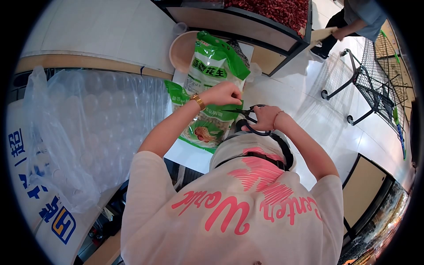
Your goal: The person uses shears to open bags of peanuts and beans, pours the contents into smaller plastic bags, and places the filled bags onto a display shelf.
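Observation:
A green-and-white plastic bag of peanuts (204, 126) stands in front of me, with another printed bag (212, 62) behind it. My left hand (222, 93) is closed, its fingers pinching the front bag's green top edge. In my right hand (267, 118) are black-handled scissors (249, 115), fingers through the handles. Their blades point left and lie at the bag's upper right corner, just below my left fingers.
On the left, a large clear plastic sack (106, 128) full of rounded clear containers leans by a white counter. A pinkish basin (176, 48) stands behind the bags. Ahead is a bin of dried red goods (278, 13). To the right are a shopping cart (371, 84) and another person (360, 22).

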Motion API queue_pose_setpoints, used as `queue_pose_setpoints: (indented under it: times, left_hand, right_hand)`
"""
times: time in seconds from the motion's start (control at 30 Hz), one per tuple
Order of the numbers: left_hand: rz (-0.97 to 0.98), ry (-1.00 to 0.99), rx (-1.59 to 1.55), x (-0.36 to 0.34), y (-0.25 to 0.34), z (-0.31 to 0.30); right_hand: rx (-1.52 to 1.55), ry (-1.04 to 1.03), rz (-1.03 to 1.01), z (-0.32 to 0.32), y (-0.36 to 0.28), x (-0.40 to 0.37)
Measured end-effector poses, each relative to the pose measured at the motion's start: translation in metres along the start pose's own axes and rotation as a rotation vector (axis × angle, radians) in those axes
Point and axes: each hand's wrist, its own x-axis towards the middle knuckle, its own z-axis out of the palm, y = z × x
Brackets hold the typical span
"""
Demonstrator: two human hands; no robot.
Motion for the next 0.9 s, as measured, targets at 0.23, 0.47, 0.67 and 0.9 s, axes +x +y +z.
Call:
queue_pose_setpoints:
  times: [0.23,0.47,0.67,0.9]
  left_hand:
    - [-0.014,0.05,-0.002,-0.004,0.004,0.003]
    - [-0.071,0.055,0.017,-0.003,0.004,0.002]
    - [-0.116,0.111,-0.073,-0.006,-0.004,0.004]
    - [-0.212,0.19,-0.178,-0.012,-0.009,0.002]
  right_hand:
    - [0.118,0.091,-0.04,0.018,0.002,0.012]
    - [-0.061,0.085,-0.067,-0.004,-0.006,0.022]
    - [-0.183,0.196,-0.13,0.001,-0.004,0.024]
    - [-0.174,0.099,-0.109,-0.006,-0.012,0.05]
